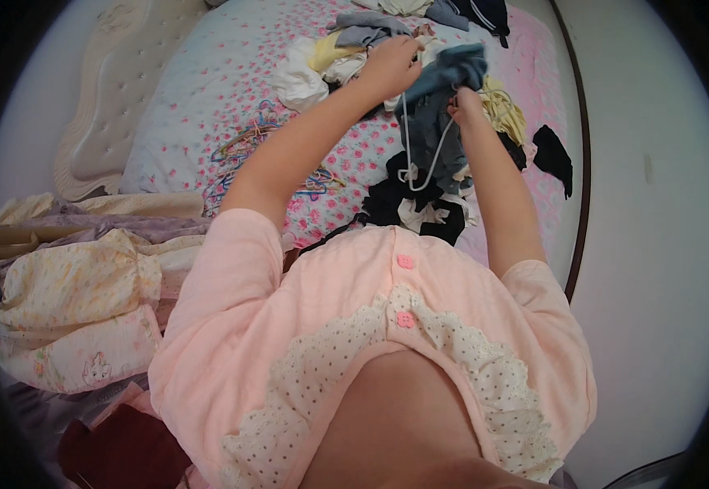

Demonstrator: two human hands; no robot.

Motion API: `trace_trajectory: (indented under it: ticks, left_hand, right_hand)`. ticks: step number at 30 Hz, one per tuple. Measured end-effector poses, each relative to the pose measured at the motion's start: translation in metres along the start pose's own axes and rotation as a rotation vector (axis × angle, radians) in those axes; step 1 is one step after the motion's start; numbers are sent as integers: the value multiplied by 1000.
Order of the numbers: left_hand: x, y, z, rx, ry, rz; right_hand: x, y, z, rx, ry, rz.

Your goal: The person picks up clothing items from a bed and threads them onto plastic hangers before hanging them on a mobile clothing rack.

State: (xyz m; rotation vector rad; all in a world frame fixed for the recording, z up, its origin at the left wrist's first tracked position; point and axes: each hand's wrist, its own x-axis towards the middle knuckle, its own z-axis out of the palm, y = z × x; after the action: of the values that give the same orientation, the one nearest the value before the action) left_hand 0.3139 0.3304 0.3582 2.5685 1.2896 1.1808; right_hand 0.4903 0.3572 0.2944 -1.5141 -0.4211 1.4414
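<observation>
A teal and dark grey garment [443,76] is bunched between my two hands above the bed. My left hand [393,66] has its fingers curled at the garment's left side; the fingertips are partly hidden. On the right, my right hand [468,107] grips the garment's lower edge. A white clothes hanger [407,143] hangs in front of the cloth, one arm running up to my left hand and the other to my right fingers. Its upper part is hidden by the cloth and hands. Black clothes [385,198] lie just below it.
Several coloured hangers [241,147] lie heaped on the floral bedsheet [174,137]. White clothing [299,76], a yellow garment [504,110] and a black piece [553,159] surround my hands. A tufted headboard [107,104] and hanging clothes [85,281] stand left; a pale wall [642,232] bounds the right.
</observation>
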Motion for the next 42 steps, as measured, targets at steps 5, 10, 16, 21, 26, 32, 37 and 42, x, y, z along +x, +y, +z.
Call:
trace_trajectory:
  ticks: [5,10,16,21,26,32,37,42]
  left_hand:
    - [-82,-10,52,-160,138,-238]
    - [-143,-22,98,-869,-319,-877]
    - [-134,-22,101,-732,-249,-1090]
    - [-91,-23,77,-161,-125,-931]
    - [-65,-21,51,-915,-50,-920]
    - [-41,-51,54,-1406,52,-1047]
    - [-19,-65,25,-861,-110,-1030]
    - [-23,-84,21,-1015,-232,-1081]
  right_hand:
    - [14,-16,-5,292,63,159]
    - [-1,-30,1,369,-29,269]
    - [-14,-49,0,214,-111,220]
    - [-23,-53,-2,-20,-295,176]
    - [-2,-52,-22,73,-344,119]
    - [16,-27,-47,6,-243,64]
    - [23,-19,-68,-284,-109,-275]
    - [54,1,-110,-262,0,-205]
